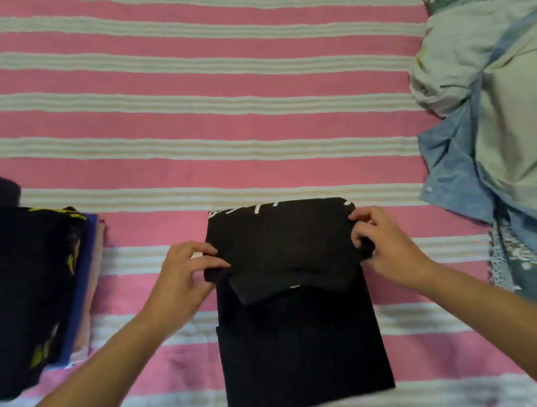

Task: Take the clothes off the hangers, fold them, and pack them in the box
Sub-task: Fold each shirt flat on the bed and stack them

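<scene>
Black garment (302, 344), centre at 6 o'clock on the striped bedspread (191, 113), its far part being folded over: left hand (183, 273) and right hand (384, 246) each pinch a side edge; best to align edges squarely, then smooth flat.

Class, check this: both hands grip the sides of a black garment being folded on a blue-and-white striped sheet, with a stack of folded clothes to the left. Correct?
Not quite: the sheet is pink-and-white striped, as the head view shows. Otherwise right: left hand and right hand grip the black garment, stack to the left.
</scene>
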